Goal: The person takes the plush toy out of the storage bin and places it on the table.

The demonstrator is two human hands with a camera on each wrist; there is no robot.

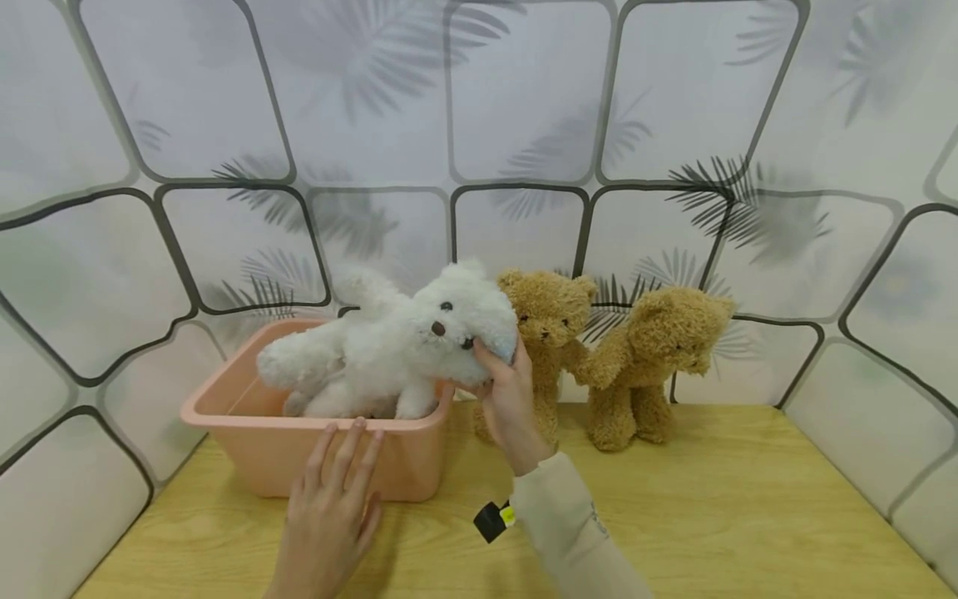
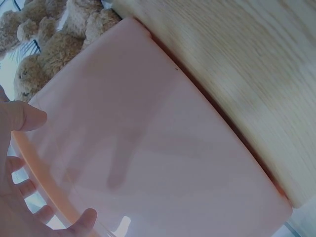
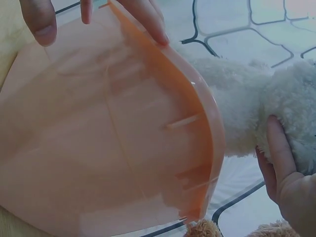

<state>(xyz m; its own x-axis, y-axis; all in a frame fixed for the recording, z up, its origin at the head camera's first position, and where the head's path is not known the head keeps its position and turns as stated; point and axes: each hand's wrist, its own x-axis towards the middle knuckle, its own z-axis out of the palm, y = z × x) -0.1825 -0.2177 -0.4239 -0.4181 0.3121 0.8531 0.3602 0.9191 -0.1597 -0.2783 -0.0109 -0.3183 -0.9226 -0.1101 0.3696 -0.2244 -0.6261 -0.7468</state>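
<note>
A fluffy white teddy bear (image 1: 382, 353) leans over the front right of a pink plastic bin (image 1: 344, 457), its head tilted out past the bin's right end. My right hand (image 1: 512, 408) grips the bear by the side of its head, thumb near one eye. In the right wrist view the fingers (image 3: 281, 148) press into the white fur. My left hand (image 1: 329, 499) rests at the bin's front, fingers fairly straight with tips on the rim. The left wrist view shows those fingertips along the rim and the thumb (image 2: 32, 117) against the outer wall.
Right of the bin, two curly brown teddy bears stand side by side, one facing forward (image 1: 554, 312) and one turned aside (image 1: 659, 349). A small black object (image 1: 490, 522) with a yellow patch is by my right sleeve. Patterned cloth walls (image 1: 524, 100) enclose the wooden table (image 1: 718, 507).
</note>
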